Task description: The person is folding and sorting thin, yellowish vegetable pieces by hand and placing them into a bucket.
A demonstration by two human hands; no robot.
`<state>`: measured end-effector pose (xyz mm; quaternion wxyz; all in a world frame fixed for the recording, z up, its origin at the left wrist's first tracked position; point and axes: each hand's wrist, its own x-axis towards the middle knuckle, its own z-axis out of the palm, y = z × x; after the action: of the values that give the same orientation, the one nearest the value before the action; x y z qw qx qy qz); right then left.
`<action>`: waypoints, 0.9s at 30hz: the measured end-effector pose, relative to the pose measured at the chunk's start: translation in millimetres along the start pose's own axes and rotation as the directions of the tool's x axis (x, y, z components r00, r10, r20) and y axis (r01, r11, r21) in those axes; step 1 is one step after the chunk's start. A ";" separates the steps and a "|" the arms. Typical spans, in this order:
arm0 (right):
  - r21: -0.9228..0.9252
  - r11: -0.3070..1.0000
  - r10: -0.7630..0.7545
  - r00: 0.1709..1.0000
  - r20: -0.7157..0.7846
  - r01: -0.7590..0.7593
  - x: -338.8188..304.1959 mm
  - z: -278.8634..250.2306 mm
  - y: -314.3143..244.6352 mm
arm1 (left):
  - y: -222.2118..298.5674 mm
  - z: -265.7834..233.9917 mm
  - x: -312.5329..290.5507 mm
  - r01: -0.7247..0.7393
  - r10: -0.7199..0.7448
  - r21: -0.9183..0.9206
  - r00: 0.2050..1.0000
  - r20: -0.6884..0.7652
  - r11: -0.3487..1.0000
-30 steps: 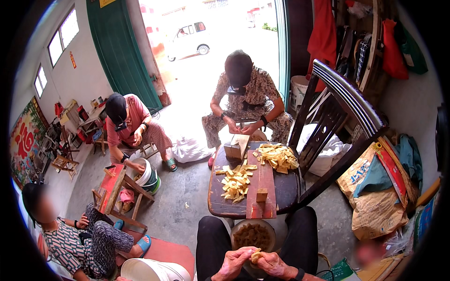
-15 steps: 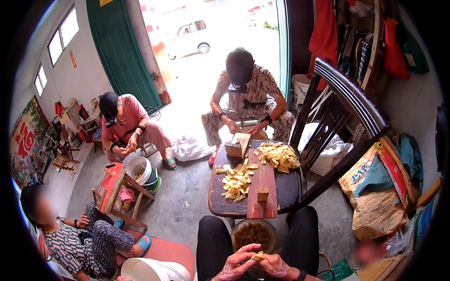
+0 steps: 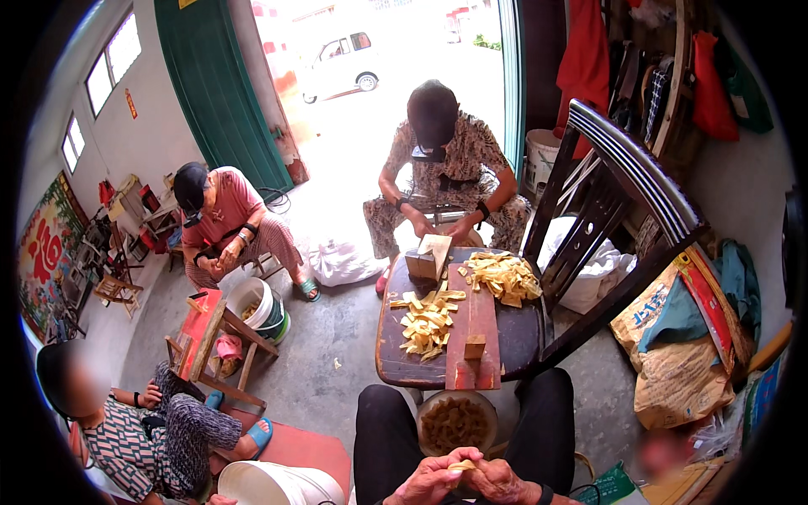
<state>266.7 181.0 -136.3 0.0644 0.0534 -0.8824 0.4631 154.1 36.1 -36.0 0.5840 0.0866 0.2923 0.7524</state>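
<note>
Low between my knees, my left hand (image 3: 427, 481) and my right hand (image 3: 502, 483) meet with fingers closed around a small pale yellow strip (image 3: 462, 465). Its ends are mostly covered by my fingers. Just beyond them stands a round bucket (image 3: 493, 427) of brownish curled pieces (image 3: 454, 422). On the dark chair seat (image 3: 396, 353) ahead lie two heaps of similar strips, a left heap (image 3: 427, 324) and a right heap (image 3: 505, 278). Between them runs a reddish board (image 3: 471, 337) with a wooden block (image 3: 475, 346) upright on its near end.
A tall chair back (image 3: 627, 194) rises at the right, with paper sacks (image 3: 673, 379) behind it. Across the seat one person (image 3: 450, 168) works, another (image 3: 223, 219) sits far left, and a third (image 3: 126, 429) near left. A white bucket (image 3: 278, 484) stands near my left leg.
My hands have drawn closer together around the strip, my left fingers shifting slightly right and down. The view has shifted a little. The heaps on the seat look the same.
</note>
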 end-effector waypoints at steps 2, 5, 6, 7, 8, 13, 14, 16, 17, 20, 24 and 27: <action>-0.040 0.999 0.019 0.999 0.030 -0.018 -8.8 7.4 8.0 | 6.4 14.5 3.3 -0.061 0.071 0.150 0.995 -0.063 0.987; -0.320 0.936 -0.183 0.980 -0.075 0.150 6.2 -20.4 -28.4 | -12.3 -19.9 5.2 -0.120 0.166 0.339 0.980 -0.108 0.933; -0.443 0.874 -0.282 0.952 -0.121 0.202 12.3 -31.6 -41.1 | -13.6 -21.6 6.5 -0.121 0.174 0.347 0.976 -0.127 0.930; -0.474 0.857 -0.271 0.959 -0.078 0.203 11.1 -32.4 -38.9 | -13.1 -20.3 8.9 -0.120 0.182 0.360 0.973 -0.143 0.925; -0.504 0.839 -0.259 0.965 -0.035 0.206 8.6 -33.6 -34.6 | -12.7 -19.8 10.4 -0.119 0.190 0.374 0.969 -0.160 0.920; -0.566 0.809 -0.161 0.986 0.046 0.158 6.1 -43.8 -29.8 | -15.5 -23.6 8.7 0.049 0.160 0.637 0.951 -0.266 0.770; -0.514 0.853 -0.090 0.995 0.030 0.093 11.7 -47.8 -27.2 | -11.6 -16.0 7.7 0.060 0.132 0.615 0.956 -0.263 0.786; -0.448 0.892 -0.055 0.998 0.017 0.056 18.1 -52.2 -28.1 | -8.0 -7.9 6.8 0.076 0.081 0.527 0.960 -0.270 0.847; -0.438 0.895 -0.091 0.996 0.015 0.088 20.4 -51.8 -30.6 | -8.3 -5.6 6.2 0.078 0.058 0.457 0.959 -0.277 0.886; -0.484 0.868 -0.139 0.990 -0.023 0.111 24.3 -52.2 -30.5 | -23.0 -39.5 11.9 0.058 0.027 0.322 0.967 -0.252 0.945; -0.358 0.918 -0.209 0.975 -0.079 0.168 29.2 -60.6 -25.4 | -19.1 -38.1 13.7 0.034 0.042 0.331 0.975 -0.219 0.943; -0.228 0.961 -0.162 0.987 -0.015 0.154 30.6 -70.7 -35.1 | -15.1 -40.3 3.4 0.031 0.034 0.358 0.984 -0.173 0.933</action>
<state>246.5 218.4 -63.1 0.1217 0.1080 -0.9210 0.3540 146.6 27.8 -77.6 0.5295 0.1251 0.4755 0.6914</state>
